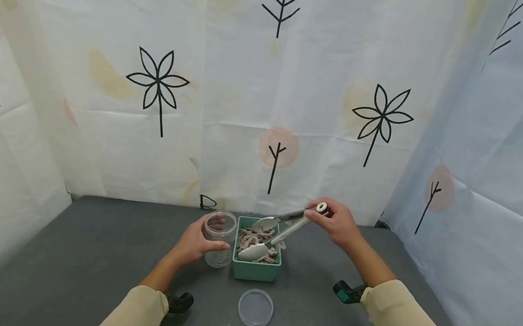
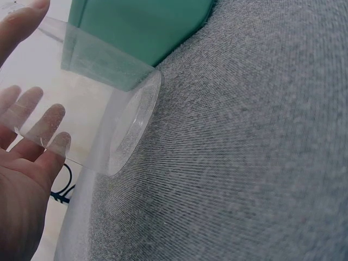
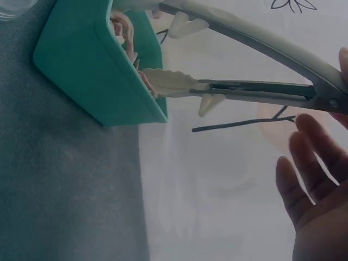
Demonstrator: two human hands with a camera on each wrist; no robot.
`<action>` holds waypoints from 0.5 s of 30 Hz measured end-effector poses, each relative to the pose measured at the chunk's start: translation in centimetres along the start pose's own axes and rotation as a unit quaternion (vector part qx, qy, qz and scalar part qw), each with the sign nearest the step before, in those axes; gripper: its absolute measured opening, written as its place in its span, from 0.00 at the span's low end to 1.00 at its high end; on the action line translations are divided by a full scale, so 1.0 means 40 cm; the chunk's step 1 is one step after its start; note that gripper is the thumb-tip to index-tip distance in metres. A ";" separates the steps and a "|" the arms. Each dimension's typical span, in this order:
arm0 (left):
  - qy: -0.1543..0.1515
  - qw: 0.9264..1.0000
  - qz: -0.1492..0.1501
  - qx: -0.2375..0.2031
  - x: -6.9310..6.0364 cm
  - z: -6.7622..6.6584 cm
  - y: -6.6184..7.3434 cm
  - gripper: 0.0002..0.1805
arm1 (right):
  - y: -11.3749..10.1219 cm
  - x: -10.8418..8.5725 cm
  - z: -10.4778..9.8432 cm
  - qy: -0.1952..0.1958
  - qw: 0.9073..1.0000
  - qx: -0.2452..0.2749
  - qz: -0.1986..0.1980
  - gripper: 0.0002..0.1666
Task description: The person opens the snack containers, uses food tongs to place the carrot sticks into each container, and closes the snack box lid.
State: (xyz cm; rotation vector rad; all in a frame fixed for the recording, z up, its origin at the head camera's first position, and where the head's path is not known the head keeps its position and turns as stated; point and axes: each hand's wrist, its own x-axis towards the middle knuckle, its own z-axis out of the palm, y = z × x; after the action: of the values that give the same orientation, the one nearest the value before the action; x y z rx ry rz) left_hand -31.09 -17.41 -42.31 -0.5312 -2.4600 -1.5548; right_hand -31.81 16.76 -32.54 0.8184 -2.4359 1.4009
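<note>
My left hand (image 1: 197,242) (image 2: 27,179) holds a clear, empty jar (image 1: 221,241) (image 2: 81,103) upright, thumb on the near side and fingers round the back. Touching or close beside the jar is a green box (image 1: 255,272) (image 2: 141,27) (image 3: 81,60) with greyish-pink strips (image 1: 249,243) (image 3: 126,35) inside. With my right hand (image 1: 334,222) (image 3: 321,179) I grip tongs (image 1: 293,232) (image 3: 255,95) near their hinged end. The tongs' arms are spread, with both tips down in the box at the strips. In the right wrist view, several fingers extend off the handle.
A round translucent lid (image 1: 255,308) lies on the dark grey table (image 1: 126,255), in front of the green box. A patterned curtain (image 1: 224,140) hangs behind the table and along both sides.
</note>
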 end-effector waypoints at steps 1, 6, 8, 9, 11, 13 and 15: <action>0.004 1.000 -0.001 -0.001 0.004 0.002 -0.013 0.40 | 0.013 0.007 0.009 -0.012 1.000 0.010 0.001 0.10; 0.009 1.000 -0.006 -0.001 0.020 0.012 -0.068 0.41 | 0.076 0.035 0.043 -0.066 0.995 0.065 0.020 0.16; 0.009 1.000 -0.001 -0.001 0.022 0.012 -0.074 0.41 | 0.087 0.043 0.049 -0.073 0.993 0.095 0.020 0.19; 0.011 1.000 0.002 -0.001 0.022 0.012 -0.076 0.41 | 0.092 0.047 0.052 -0.074 0.991 0.111 0.019 0.20; 0.015 1.000 0.006 -0.004 0.022 0.011 -0.078 0.42 | 0.101 0.053 0.060 -0.078 0.986 0.144 0.017 0.22; 0.019 1.000 0.006 -0.002 0.021 0.011 -0.076 0.42 | 0.113 0.056 0.069 -0.081 0.982 0.171 0.013 0.22; 0.019 1.000 0.003 0.001 0.021 0.012 -0.075 0.42 | 0.125 0.056 0.080 -0.086 0.978 0.192 0.013 0.23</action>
State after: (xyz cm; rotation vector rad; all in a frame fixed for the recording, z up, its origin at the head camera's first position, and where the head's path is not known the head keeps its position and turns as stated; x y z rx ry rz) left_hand -33.01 -17.98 -44.75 -0.5036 -2.4291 -1.5459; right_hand -36.19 15.22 -36.87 1.0292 -2.3323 1.9225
